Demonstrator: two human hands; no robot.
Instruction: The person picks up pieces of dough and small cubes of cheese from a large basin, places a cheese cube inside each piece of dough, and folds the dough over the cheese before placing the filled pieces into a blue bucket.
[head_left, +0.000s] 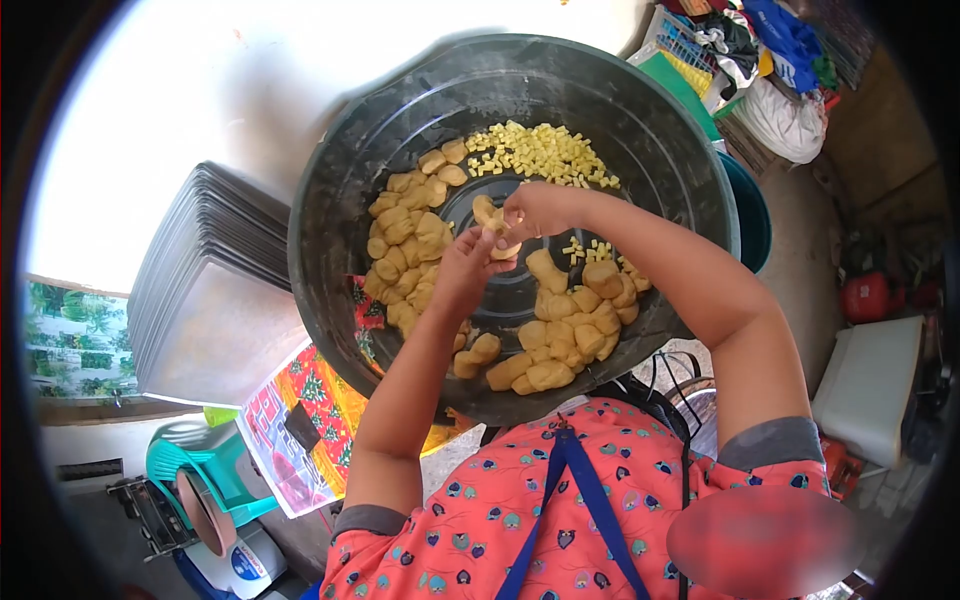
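Note:
A big black basin (340,190) sits in front of me. Inside lie several yellow dough pieces (405,235) along the left wall, another heap of dough pieces (565,335) at the near right, and small yellow cubes (540,152) at the far side. Both hands meet over the basin's middle. My left hand (462,270) and my right hand (540,208) both pinch one dough piece (488,214) between their fingers.
A stack of grey metal trays (210,290) stands left of the basin on a patterned cloth (310,410). A teal plastic chair (205,465) is at lower left. A basket of clothes (740,50) and a white box (870,385) are on the right.

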